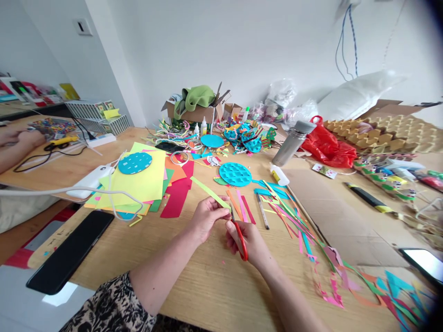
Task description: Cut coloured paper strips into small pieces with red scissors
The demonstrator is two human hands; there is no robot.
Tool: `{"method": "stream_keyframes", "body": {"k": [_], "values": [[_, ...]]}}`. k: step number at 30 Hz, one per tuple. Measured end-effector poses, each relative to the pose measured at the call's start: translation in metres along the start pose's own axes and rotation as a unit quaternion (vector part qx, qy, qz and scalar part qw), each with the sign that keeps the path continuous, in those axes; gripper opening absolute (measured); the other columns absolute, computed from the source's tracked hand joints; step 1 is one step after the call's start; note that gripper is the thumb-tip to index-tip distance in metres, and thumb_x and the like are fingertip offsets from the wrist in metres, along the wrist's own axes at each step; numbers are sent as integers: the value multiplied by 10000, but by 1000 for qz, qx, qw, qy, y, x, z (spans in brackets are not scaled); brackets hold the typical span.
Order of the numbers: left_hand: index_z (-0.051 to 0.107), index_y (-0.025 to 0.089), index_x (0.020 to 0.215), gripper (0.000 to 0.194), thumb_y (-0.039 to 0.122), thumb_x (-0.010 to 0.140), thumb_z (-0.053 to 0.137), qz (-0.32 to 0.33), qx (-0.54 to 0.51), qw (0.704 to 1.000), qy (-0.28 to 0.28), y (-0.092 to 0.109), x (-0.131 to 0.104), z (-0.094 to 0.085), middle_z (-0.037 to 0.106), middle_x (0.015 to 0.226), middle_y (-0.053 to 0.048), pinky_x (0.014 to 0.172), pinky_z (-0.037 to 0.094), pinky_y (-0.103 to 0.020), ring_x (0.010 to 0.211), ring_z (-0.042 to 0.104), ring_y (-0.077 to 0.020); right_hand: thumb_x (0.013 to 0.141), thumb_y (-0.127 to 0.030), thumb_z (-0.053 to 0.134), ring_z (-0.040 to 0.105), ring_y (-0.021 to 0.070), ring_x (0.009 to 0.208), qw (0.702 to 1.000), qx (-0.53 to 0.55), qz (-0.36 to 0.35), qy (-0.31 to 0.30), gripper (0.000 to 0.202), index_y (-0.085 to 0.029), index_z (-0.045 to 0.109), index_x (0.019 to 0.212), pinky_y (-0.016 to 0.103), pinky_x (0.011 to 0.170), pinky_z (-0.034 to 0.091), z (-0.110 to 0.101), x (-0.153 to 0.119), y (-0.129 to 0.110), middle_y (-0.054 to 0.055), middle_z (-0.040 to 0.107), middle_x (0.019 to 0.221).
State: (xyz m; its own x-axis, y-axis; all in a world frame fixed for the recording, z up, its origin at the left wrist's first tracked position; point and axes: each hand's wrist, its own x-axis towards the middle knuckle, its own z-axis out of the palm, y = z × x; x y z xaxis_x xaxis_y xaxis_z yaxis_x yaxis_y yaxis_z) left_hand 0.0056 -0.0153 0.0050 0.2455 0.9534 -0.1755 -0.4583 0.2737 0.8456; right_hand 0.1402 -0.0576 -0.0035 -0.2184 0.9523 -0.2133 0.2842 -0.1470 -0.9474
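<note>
Between the fingers of my left hand is a yellow-green paper strip, its long end pointing up and left. My right hand is closed on red-handled scissors. The scissor blades meet the strip's near end, right by my left fingertips; whether they cut into it I cannot tell. Just beyond my hands lie orange, pink and red paper strips. Farther back is a blue paper oval with raised squares. A pen rests to the right of the loose strips.
Coloured paper sheets and a black phone lie to the left. At right are a cardboard sheet, a cutter knife and paper scraps. A steel bottle stands behind. Another person's hand shows far left.
</note>
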Motion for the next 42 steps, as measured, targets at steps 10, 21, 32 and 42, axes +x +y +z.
{"method": "stream_keyframes", "body": {"k": [10,21,32,42], "values": [[591,106,1028,452,155,599,723,-13,26,1000,6,2,-1,2,620,642,3,647,463,-261,588,577,-103,798,-604,516,486,97,369,1000,-18,-9,2,497,-153,497,590,193,370,352,0,0,-1,10,542,482],[596,114,1031,464,145,586,722,-26,19,999,1,3,-1,0,637,672,-8,645,455,-257,613,587,-110,798,-633,490,476,92,368,1000,-12,-8,-9,523,-156,492,583,193,373,338,0,-1,-3,10,535,472],[594,115,1029,461,139,585,719,-33,3,999,-2,1,-1,0,640,695,-13,674,465,-276,640,601,-122,785,-640,499,482,99,381,1000,1,-2,-6,516,-159,494,599,205,380,357,0,-1,-3,8,538,493],[592,122,1037,470,158,588,729,-29,24,999,-12,3,0,-1,634,712,-14,666,461,-271,639,598,-119,787,-629,506,489,101,374,1000,-15,5,2,506,-162,483,591,200,364,350,1,-1,-2,5,536,483]]}}
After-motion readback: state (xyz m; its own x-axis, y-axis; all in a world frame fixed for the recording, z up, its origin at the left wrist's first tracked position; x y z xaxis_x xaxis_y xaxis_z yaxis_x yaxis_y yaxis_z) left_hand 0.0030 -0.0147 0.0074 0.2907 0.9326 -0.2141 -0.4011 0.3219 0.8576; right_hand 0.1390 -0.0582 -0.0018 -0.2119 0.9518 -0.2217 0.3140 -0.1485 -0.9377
